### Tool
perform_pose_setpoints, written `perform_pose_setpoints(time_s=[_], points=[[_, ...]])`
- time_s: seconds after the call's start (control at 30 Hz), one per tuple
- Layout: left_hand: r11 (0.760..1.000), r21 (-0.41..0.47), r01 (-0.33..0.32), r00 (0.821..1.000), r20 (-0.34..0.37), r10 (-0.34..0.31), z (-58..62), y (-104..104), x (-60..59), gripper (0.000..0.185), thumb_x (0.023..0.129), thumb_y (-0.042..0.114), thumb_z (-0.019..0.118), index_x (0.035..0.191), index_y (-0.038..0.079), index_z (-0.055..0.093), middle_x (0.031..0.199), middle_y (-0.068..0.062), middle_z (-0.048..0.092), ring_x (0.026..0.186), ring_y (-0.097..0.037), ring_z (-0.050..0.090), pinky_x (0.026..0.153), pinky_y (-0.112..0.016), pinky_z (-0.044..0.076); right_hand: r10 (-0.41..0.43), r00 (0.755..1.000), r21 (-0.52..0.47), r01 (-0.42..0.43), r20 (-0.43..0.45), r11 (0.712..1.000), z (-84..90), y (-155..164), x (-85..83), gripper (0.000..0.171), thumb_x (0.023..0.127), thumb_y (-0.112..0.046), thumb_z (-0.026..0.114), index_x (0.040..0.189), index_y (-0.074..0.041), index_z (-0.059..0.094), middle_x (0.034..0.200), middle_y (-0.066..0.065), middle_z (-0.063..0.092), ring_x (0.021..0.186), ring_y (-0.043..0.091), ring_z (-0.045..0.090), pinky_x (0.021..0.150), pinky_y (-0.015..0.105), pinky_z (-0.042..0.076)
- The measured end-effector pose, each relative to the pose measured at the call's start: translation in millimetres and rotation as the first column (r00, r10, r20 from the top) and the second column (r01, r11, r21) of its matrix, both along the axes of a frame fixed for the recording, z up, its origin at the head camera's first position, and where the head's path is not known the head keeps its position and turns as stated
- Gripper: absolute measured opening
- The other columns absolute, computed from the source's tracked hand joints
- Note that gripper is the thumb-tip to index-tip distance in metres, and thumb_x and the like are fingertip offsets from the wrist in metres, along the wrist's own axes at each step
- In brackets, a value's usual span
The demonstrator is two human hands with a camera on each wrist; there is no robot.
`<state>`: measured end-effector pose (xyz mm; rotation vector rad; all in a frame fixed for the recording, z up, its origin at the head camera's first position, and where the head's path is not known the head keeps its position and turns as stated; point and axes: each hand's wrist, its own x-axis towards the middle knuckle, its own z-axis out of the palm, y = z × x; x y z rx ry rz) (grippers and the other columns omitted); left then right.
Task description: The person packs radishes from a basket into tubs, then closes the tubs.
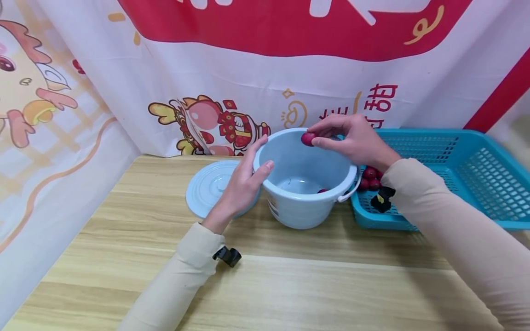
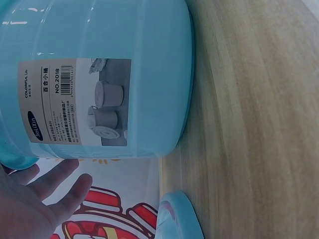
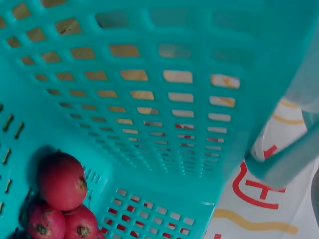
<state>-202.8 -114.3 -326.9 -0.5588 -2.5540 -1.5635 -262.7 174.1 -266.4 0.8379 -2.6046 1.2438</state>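
Observation:
A light-blue bucket (image 1: 300,214) stands upright on the table. My left hand (image 1: 244,184) holds its left rim, thumb over the edge and fingers along the outside; in the left wrist view, those fingers (image 2: 55,181) look fairly straight beside the labelled wall. Above the bucket's opening, near the far rim, my right hand (image 1: 348,138) pinches a small round red radish (image 1: 308,139) between thumb and fingertips. Another radish (image 1: 322,191) shows partly inside the bucket, behind the near rim. Several more radishes (image 3: 62,181) lie in the turquoise basket (image 3: 239,144) under my right wrist.
Left of the bucket, its round blue lid (image 1: 203,186) lies on the wooden table (image 1: 290,289). The bucket's white handle (image 1: 349,193) hangs at the right, close to the basket. A printed cloth (image 1: 232,69) hangs behind the table.

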Motion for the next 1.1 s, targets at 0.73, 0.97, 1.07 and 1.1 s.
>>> perform_pose_setpoints(time_s=[0.73, 0.97, 1.07, 1.1], points=[[1.0, 0.014, 0.011, 0.999, -0.03, -0.011, -0.6, -1.7, -0.1, 0.067, 0.106, 0.045, 0.047, 0.168, 0.032, 0.025, 0.176, 0.006, 0.026, 0.155, -0.028, 0.039, 0.118, -0.06, 0.048, 0.06, 0.994, 0.159, -0.045, -0.091, 0.986, -3.7, -7.1, -2.5, 0.04, 0.089, -0.021, 0.087, 0.127, -0.017, 0.078, 0.125, 0.005, 0.076, 0.113, 0.021, 0.069, 0.09, 0.047, 0.064], [1.0, 0.017, 0.02, 0.999, -0.034, -0.019, -1.6, -1.5, -1.3, 0.066, 0.107, 0.042, 0.047, 0.168, 0.03, 0.025, 0.176, 0.006, 0.025, 0.156, -0.027, 0.038, 0.118, -0.06, 0.047, 0.069, 0.993, 0.185, -0.051, -0.092, 0.981, -2.4, -6.7, -1.3, 0.037, 0.089, -0.019, 0.086, 0.125, -0.015, 0.079, 0.125, 0.006, 0.076, 0.115, 0.023, 0.069, 0.091, 0.051, 0.064], [1.0, 0.017, 0.02, 0.999, -0.029, -0.02, -2.9, -0.7, -2.0, 0.065, 0.107, 0.042, 0.046, 0.168, 0.031, 0.024, 0.176, 0.006, 0.025, 0.157, -0.027, 0.037, 0.118, -0.059, 0.047, 0.066, 0.994, 0.183, -0.05, -0.085, 0.982, -3.4, -5.6, -1.2, 0.034, 0.089, -0.018, 0.085, 0.123, -0.014, 0.08, 0.124, 0.008, 0.077, 0.114, 0.025, 0.07, 0.092, 0.055, 0.064], [1.0, 0.016, 0.019, 0.999, -0.028, -0.018, -3.3, -0.4, -2.0, 0.065, 0.107, 0.041, 0.046, 0.168, 0.032, 0.024, 0.176, 0.006, 0.025, 0.157, -0.027, 0.037, 0.118, -0.059, 0.047, 0.067, 0.994, 0.18, -0.052, -0.083, 0.982, -3.7, -5.4, -1.2, 0.033, 0.09, -0.017, 0.085, 0.122, -0.014, 0.08, 0.123, 0.008, 0.077, 0.114, 0.026, 0.07, 0.093, 0.056, 0.064]])
